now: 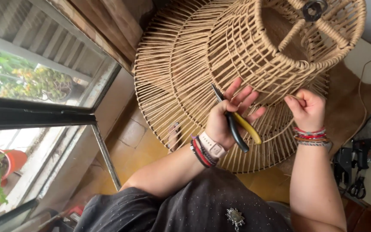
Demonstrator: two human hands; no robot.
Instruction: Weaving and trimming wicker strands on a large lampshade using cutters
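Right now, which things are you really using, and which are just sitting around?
In use:
- woven lampshade frame
- pliers in the left hand
- cord strand pinched by the right hand

Just lying about:
- red flowerpot outside the window
- black tools at the right

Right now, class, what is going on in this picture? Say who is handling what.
A person is working on a large woven wicker lampshade that rests tilted in front of them, above a tiled floor. The left hand holds a pair of pliers with black and yellow handles against the weave. The right hand pinches a thin strand of cane at the shade's side. Both wrists wear bracelets. A window with potted plants outside lies to the left.
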